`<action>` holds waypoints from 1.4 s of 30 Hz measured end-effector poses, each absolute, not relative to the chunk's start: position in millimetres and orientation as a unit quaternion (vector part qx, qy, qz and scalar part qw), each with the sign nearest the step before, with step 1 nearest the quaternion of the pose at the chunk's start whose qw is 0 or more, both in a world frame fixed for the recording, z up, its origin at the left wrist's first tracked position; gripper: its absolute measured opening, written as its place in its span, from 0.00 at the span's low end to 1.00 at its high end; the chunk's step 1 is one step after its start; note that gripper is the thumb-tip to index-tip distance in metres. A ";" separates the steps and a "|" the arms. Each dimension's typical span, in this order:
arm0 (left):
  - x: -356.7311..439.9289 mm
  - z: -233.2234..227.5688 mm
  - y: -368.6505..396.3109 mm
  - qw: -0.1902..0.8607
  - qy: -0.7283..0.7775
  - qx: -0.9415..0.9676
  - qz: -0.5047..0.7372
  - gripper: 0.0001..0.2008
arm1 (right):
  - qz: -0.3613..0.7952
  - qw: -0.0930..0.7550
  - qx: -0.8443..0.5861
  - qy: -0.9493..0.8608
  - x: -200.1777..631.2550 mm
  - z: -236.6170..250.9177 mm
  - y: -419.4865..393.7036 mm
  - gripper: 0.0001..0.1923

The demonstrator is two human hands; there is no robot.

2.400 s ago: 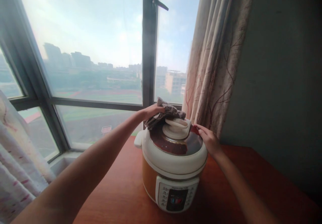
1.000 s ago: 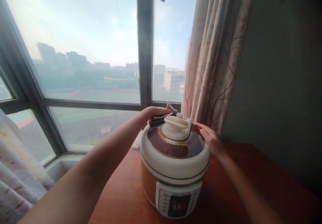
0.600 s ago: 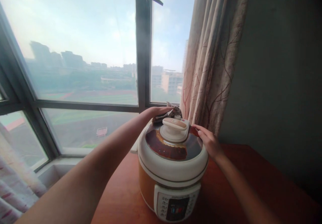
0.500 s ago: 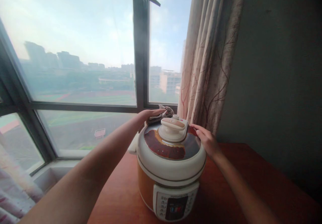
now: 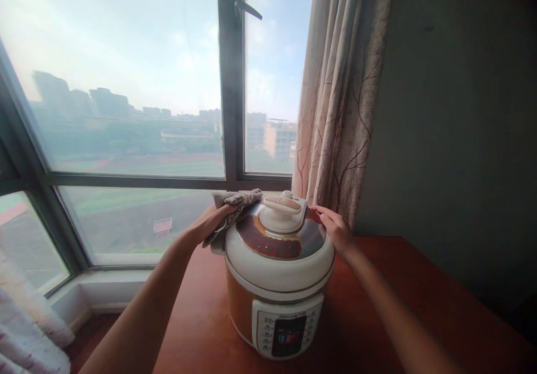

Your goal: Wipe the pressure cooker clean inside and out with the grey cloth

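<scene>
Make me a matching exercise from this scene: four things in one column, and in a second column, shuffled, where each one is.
Things:
1. cloth
2. right hand
3. control panel
4. curtain

Places:
A. front of the cooker, low down
B. right rim of the cooker lid
C. hanging behind the cooker, beside the window
D. under the left hand at the lid's left edge

Pairs: 1-D, 2-B, 3-A, 4-C

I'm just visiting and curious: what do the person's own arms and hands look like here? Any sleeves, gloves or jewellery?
Both forearms are bare as far as the picture shows: no sleeves in view. The left hand and the right hand wear no gloves. No watch, bracelet or ring can be made out on either, though the fingers are small in this view. No markings show.
</scene>
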State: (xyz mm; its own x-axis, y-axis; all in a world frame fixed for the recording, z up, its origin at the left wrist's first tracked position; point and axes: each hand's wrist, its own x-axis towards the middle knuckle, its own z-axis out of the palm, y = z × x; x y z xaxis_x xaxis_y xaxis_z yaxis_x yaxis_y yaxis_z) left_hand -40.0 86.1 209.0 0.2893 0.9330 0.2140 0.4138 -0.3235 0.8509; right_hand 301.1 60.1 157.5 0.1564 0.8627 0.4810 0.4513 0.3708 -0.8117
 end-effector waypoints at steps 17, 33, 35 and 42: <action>49.8 211.6 -39.1 -0.091 0.527 0.769 0.349 0.27 | 0.188 0.538 -0.540 -0.619 302.9 154.7 66.5 0.25; 54.8 180.9 -71.8 -0.082 0.441 0.794 0.410 0.37 | 0.193 0.541 -0.528 -0.626 304.8 148.4 73.5 0.25; 56.3 180.0 -74.2 -0.074 0.415 0.811 0.406 0.38 | 0.193 0.544 -0.523 -0.627 304.9 146.7 75.4 0.25; 71.2 204.1 -70.3 -0.007 0.305 0.889 0.342 0.34 | 0.198 0.551 -0.508 -0.632 307.0 145.5 77.3 0.25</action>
